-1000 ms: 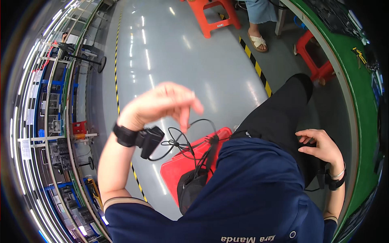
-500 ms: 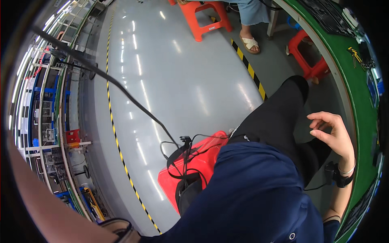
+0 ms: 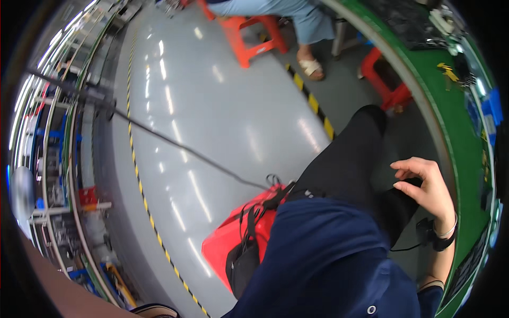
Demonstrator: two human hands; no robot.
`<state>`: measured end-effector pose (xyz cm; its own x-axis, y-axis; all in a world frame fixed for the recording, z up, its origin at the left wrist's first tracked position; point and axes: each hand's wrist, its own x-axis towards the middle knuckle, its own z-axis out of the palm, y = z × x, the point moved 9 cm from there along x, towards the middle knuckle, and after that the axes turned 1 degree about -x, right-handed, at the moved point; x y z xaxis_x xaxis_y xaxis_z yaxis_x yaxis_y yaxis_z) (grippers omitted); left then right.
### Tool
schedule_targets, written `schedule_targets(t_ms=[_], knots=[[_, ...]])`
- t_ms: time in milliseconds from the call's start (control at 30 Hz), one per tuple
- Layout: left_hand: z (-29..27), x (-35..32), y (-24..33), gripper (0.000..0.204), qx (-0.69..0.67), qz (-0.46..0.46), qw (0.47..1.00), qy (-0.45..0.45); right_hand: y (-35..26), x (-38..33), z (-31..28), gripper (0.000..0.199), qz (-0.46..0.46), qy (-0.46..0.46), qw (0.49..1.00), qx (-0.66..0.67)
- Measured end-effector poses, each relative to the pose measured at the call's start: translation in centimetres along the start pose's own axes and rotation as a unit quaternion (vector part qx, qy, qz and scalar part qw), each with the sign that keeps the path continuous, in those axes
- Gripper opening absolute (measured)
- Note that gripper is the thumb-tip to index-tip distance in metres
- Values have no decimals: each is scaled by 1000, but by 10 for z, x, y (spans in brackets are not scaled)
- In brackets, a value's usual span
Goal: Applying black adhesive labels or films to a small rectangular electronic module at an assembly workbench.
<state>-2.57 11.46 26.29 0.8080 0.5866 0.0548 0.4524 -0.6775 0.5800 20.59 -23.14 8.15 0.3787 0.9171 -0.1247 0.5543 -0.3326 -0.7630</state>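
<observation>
My right hand (image 3: 422, 183) hangs beside the green-topped bench (image 3: 472, 180), thumb and bent fingers apart with nothing between them. A dark band with a small black device (image 3: 442, 238) is strapped round that wrist, and a thin cord runs from it. My left forearm (image 3: 69, 289) crosses the lower left rim; its hand lies outside the picture. At the left rim is a blurred grey rounded thing (image 3: 22, 193) that I cannot make out. A black cord (image 3: 185, 151) stretches from the upper left to a red stool (image 3: 217, 246), where a black pouch (image 3: 243, 265) and straps lie.
Another person's leg (image 3: 313, 29) and sandalled foot (image 3: 311, 68) are beside an orange-red stool (image 3: 254, 37) ahead. A second red stool (image 3: 384, 79) stands partly under the bench. Yellow pliers (image 3: 448, 71) lie on the bench. Metal racks (image 3: 69, 159) line the left side.
The view has shifted, so the floor and stools appear lower and further left. The black cord hangs straighter and lower. My left forearm shows less; my right hand keeps its pose.
</observation>
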Motion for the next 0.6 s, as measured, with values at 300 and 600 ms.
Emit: schedule_targets(t_ms=[300,600], knots=[[108,131,250,27,-89,289,941,-150,-48,-146,-129,11,-88,392,896,-189],[311,81,367,24,-5,622,749,-231,58,-287,-149,12,168,565,806,52]])
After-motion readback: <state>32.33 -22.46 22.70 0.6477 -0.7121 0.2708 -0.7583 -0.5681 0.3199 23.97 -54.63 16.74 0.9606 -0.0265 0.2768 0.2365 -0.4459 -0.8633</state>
